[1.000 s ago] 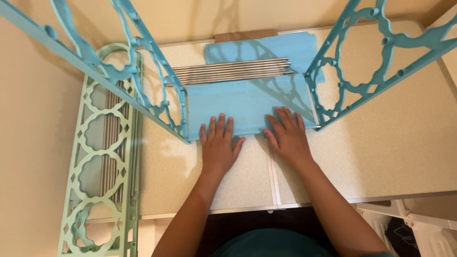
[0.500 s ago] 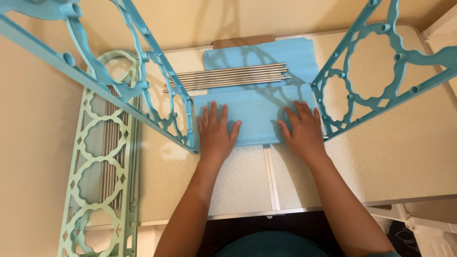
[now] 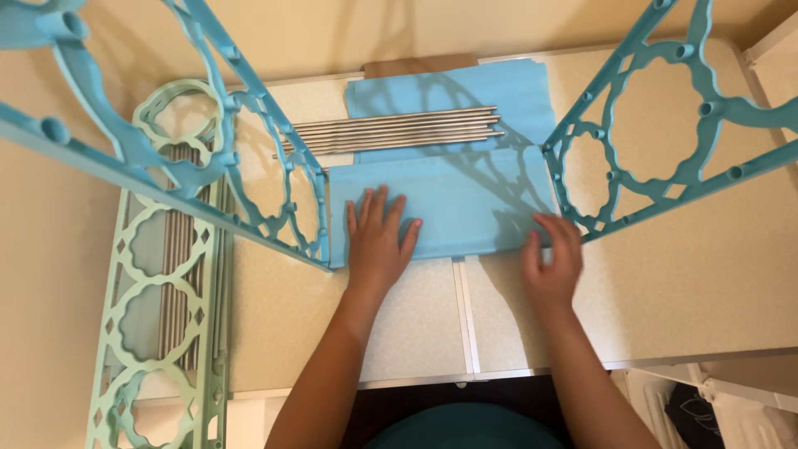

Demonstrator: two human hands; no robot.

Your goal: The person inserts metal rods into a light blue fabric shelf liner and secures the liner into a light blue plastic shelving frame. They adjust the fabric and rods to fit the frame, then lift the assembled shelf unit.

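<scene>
Two hands work on a blue fabric panel (image 3: 449, 208) that lies flat on the bench (image 3: 416, 316), its long axis running side to side between two upright blue lattice frames. The left hand (image 3: 378, 241) is spread flat, palm down, pressing the panel's near edge close to the left frame (image 3: 274, 191). The right hand (image 3: 550, 262) sits at the panel's near right corner, fingers curled over the edge, apparently gripping it, just beside the foot of the right frame (image 3: 632, 158). Beyond both hands a bundle of metal rods (image 3: 391, 133) lies parallel to the panel. Far to the left hand's side lies a green lattice frame (image 3: 158, 333).
</scene>
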